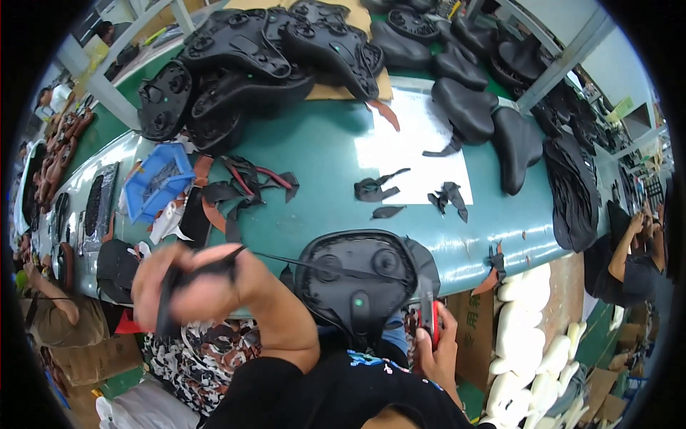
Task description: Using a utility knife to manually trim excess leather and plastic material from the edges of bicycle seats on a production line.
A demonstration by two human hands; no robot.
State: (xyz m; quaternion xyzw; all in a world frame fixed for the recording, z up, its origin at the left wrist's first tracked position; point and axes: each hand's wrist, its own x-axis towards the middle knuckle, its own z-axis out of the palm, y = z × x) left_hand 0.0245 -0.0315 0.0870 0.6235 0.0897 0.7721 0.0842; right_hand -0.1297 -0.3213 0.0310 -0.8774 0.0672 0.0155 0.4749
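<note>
A black bicycle saddle (pixel 336 289) lies underside up at the table's front edge, before my body, its plastic base showing. My left hand (pixel 196 286), smeared by motion, is raised left of the saddle. Its fingers are closed round a black strip of cover material (pixel 170 300). From that hand a thin dark strand (pixel 293 262) runs taut across to the saddle. My right hand (pixel 439 347) is closed on a red-handled utility knife (pixel 434 322) at the saddle's right side. The knife points up along the saddle's edge.
Finished-looking saddles (pixel 464 111) and upturned ones (pixel 239 43) pile at the back. A blue bin (pixel 158 179) stands left, beside black and brown scraps (pixel 246 182). Below the table's left front lies a heap of offcuts (pixel 204 357); cream foam pieces (pixel 522 336) lie at right.
</note>
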